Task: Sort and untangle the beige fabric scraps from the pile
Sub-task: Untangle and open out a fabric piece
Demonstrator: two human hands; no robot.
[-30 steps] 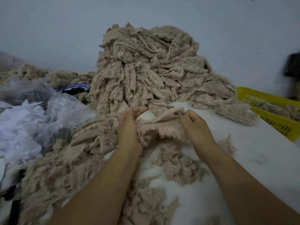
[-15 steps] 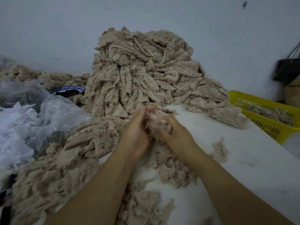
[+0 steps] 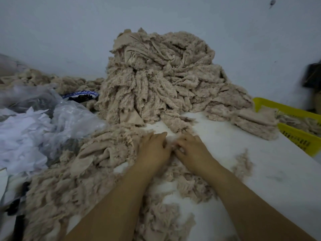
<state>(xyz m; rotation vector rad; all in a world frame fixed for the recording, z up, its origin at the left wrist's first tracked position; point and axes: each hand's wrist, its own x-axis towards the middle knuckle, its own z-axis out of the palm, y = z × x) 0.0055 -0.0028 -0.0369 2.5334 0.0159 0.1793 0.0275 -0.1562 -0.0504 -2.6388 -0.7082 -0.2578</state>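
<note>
At six o'clock on the desk (image 3: 260, 162), your left hand (image 3: 153, 149) and right hand (image 3: 192, 150) meet, fingers (image 3: 185, 139) curled, though I cannot tell on what, seemingly untangling scraps (image 3: 187, 185); next, part them gently, then draw from the pile (image 3: 156, 75) at twelve o'clock.

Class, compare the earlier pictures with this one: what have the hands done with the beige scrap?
The left hand and right hand, which held a scrap stretched between them, came together and dropped to the table; whether they still grip it is unclear. The big pile and yellow basket stayed put.
</note>
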